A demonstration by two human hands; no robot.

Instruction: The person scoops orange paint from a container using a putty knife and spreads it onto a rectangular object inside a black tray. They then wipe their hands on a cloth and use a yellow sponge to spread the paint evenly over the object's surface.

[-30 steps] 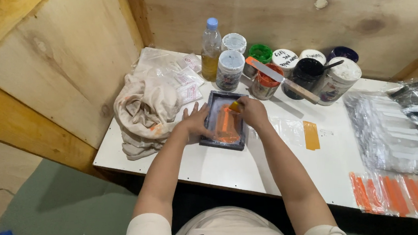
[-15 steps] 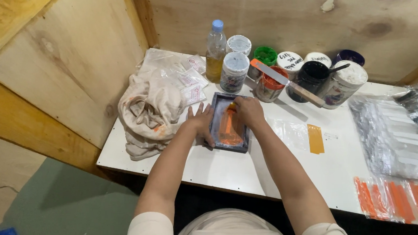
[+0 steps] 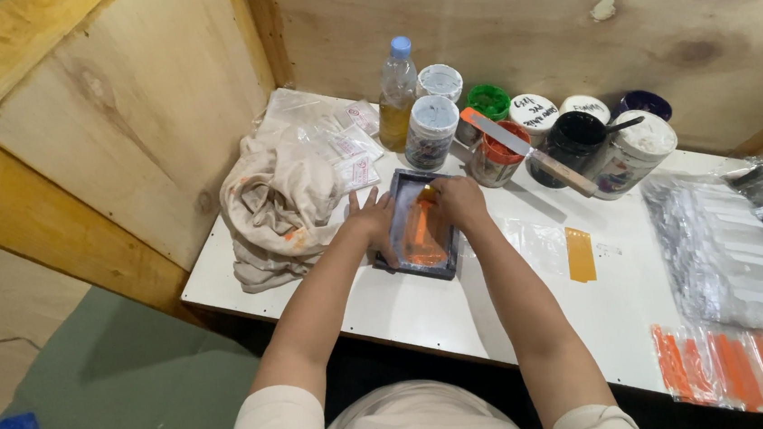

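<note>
Your left hand [image 3: 373, 217] lies flat and open on the left edge of the small dark frame [image 3: 417, 224] on the white table [image 3: 425, 306]. Your right hand [image 3: 458, 201] is closed on a small squeegee [image 3: 425, 195] at the frame's far end. Orange ink already covers the middle; the pull looks unfinished.

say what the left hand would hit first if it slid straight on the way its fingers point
Probably the white jar behind the frame: the left hand points up the table toward it. Depth is unclear, so the plastic bottle is possible.
</note>
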